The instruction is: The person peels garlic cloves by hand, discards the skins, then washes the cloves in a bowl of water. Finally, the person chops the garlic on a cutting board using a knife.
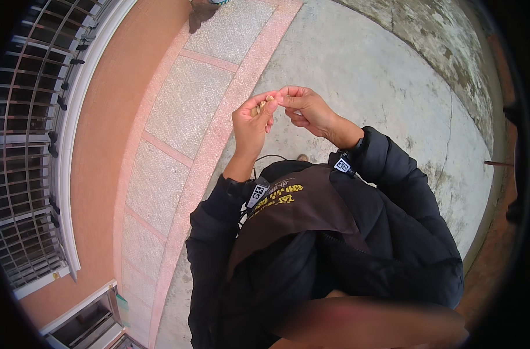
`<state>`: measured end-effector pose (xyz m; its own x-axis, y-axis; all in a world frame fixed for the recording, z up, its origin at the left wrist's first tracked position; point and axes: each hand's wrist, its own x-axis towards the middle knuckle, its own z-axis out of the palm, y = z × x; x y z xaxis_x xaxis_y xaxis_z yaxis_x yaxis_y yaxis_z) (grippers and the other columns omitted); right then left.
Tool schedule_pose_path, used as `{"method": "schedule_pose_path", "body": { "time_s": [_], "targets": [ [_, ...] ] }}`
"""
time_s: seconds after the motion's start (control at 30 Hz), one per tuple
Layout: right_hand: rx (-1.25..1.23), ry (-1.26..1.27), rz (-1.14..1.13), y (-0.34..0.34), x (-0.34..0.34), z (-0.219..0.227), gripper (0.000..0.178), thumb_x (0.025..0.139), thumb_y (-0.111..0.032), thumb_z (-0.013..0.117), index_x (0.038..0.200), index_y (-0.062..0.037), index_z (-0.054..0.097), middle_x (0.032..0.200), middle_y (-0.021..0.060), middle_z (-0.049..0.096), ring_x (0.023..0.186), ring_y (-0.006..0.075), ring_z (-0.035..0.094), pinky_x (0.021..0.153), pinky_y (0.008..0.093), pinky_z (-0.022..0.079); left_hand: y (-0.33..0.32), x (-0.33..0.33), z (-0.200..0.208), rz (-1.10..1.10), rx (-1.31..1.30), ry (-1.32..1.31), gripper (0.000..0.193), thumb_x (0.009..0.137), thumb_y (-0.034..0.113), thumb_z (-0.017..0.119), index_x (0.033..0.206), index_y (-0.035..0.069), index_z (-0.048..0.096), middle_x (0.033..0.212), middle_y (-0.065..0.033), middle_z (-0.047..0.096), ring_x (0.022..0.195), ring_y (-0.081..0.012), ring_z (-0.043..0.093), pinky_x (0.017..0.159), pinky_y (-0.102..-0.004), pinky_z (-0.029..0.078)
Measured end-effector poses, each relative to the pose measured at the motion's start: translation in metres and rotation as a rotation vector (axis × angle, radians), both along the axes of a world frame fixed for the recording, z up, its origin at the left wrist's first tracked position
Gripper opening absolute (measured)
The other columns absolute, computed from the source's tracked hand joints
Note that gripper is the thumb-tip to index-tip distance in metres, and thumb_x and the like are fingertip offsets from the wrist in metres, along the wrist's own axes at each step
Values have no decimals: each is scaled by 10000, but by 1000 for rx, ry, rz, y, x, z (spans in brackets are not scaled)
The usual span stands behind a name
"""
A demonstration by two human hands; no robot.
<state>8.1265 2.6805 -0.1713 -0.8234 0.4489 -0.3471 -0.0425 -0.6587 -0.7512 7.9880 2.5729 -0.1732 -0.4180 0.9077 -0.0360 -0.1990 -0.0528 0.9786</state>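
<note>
My two hands meet in front of my chest, fingertips touching or nearly so. In the curled fingers of my left hand [252,125] lie several small pale tan pieces [262,106], rounded and nut-like; their exact kind is too small to tell. One piece shows near the left thumb tip, close to the other hand. My right hand [310,110] comes in from the right with thumb and forefinger pinched together against the left fingertips. Whatever sits in that pinch is hidden. Both wrists wear dark bands with black-and-white square tags.
Below the hands is a grey concrete floor [329,64], stained toward the right. A pink-bordered tiled strip [177,110] runs along the left, beside an orange wall [113,110] with a barred window [26,116]. A dark brown thing [201,15] stands at the top edge. I wear a brown apron [300,203].
</note>
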Motion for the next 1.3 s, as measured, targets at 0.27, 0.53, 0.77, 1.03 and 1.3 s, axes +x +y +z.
{"method": "schedule_pose_path", "body": {
  "time_s": [0.27,0.53,0.77,1.03,1.3],
  "targets": [
    [671,-74,-180,85,-44,6,137,922,-166,694,947,-32,709,647,-82,525,588,12,416,512,213,306,82,-52,3,-52,-73,-81,236,919,189,723,1048,-8,702,721,10,617,563,-27,509,458,-175,378],
    [823,-228,-88,173,-134,4,182,919,-186,700,923,-5,719,765,-15,655,709,46,522,636,225,402,174,-157,-8,-131,-133,353,227,881,179,754,1024,8,711,754,12,645,616,-48,541,543,-210,431],
    [748,-324,-82,229,-206,16,143,903,-115,655,932,14,708,854,13,686,800,68,579,741,230,452,240,-240,4,-183,-72,613,199,863,161,765,1003,27,721,771,-8,669,674,-62,557,610,-246,460],
    [703,-249,-53,258,-241,22,124,892,-107,657,926,2,705,832,3,676,778,62,565,700,231,437,266,-272,12,-174,-85,537,175,846,155,774,903,27,670,731,-21,639,672,-87,565,611,-255,457],
    [637,-216,-45,278,-244,34,84,819,-85,701,808,-2,704,736,-17,643,700,54,535,645,232,416,276,-264,30,-111,-114,628,158,855,135,768,913,23,673,738,4,631,688,-47,529,608,-237,439]
  ]
}}
